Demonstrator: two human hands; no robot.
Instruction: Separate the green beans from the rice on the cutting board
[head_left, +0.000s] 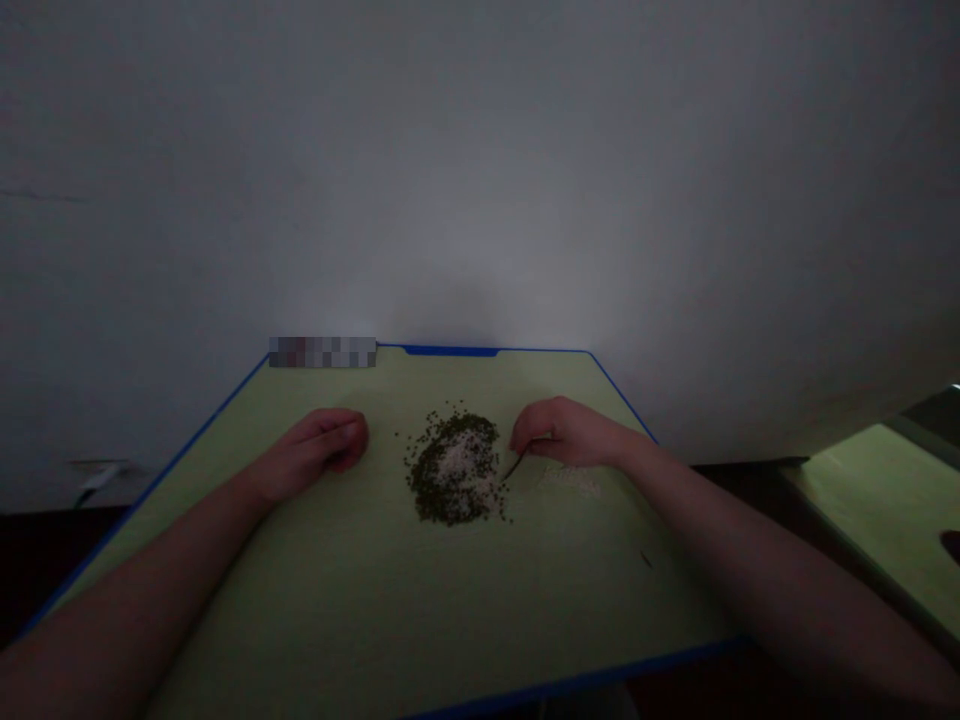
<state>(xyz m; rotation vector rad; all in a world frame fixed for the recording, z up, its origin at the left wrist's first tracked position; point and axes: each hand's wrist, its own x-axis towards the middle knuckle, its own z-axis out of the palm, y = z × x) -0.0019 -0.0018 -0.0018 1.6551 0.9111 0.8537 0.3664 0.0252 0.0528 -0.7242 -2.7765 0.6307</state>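
A mixed pile of small dark green beans and pale rice-like grains lies on the pale green tabletop. To its right, my right hand pinches a slim dark pointed tool that looks like tweezers, its tip down at the pile's right edge. Beneath and beside that hand, a thin scatter of pale grains is spread apart from the pile. My left hand rests on the table left of the pile, fingers curled into a loose fist, with nothing seen in it.
Blue edging borders the table, which stands against a grey wall. A blurred label is at the back left corner. A small dark sliver lies front right. Another green surface is at far right. The scene is dim.
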